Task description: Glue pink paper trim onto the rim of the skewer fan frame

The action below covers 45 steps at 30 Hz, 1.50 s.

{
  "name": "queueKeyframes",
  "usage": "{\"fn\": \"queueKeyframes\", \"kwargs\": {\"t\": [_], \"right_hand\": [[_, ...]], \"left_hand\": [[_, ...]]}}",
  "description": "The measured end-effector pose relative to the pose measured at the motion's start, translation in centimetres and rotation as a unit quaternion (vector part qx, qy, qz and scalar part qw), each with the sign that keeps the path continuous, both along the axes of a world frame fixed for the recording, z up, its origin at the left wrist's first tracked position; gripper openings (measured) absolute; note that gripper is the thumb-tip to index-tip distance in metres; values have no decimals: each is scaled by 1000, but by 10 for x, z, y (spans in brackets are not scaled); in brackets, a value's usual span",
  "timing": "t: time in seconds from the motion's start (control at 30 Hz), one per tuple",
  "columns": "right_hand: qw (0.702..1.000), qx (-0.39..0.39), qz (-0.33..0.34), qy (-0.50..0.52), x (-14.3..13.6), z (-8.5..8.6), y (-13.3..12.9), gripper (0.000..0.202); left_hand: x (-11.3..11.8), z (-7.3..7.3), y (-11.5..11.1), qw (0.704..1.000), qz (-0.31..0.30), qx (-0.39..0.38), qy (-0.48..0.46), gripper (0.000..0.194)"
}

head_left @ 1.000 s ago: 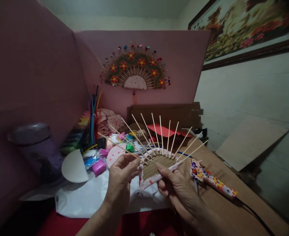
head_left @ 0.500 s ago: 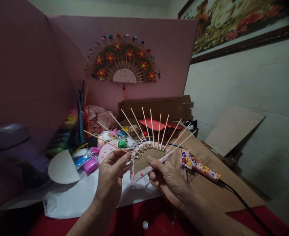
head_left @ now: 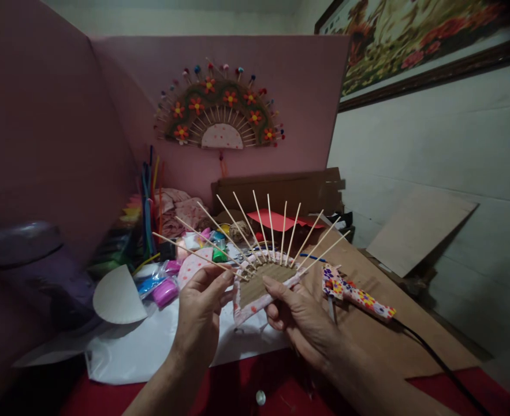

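1. The right hand pinches the half-round cardboard piece by its fabric-trimmed straight side, above the white sheet.
2. The left hand pinches the leftmost stick near its base.
3. The other sticks fan out from the curved edge.

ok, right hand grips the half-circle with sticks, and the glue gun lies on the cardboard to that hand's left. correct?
Wrong side: in the head view, the glue gun lies on the cardboard to the right of the right hand, which does grip the half-circle with sticks.
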State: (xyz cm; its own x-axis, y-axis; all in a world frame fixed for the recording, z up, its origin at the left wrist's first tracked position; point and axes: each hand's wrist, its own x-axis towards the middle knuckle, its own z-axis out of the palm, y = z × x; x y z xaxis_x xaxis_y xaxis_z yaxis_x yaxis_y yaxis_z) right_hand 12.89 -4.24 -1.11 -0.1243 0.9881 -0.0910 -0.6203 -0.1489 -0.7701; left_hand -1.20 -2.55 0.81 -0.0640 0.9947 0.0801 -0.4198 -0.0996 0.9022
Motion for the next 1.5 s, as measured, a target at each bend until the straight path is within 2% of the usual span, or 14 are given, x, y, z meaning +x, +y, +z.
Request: {"fn": "queueKeyframes", "kwargs": {"t": [1.5], "right_hand": [[1000, 2, 1, -4, -2, 1, -2, 24]], "left_hand": [[2, 0, 2, 1000, 3, 17, -13, 15]]}}
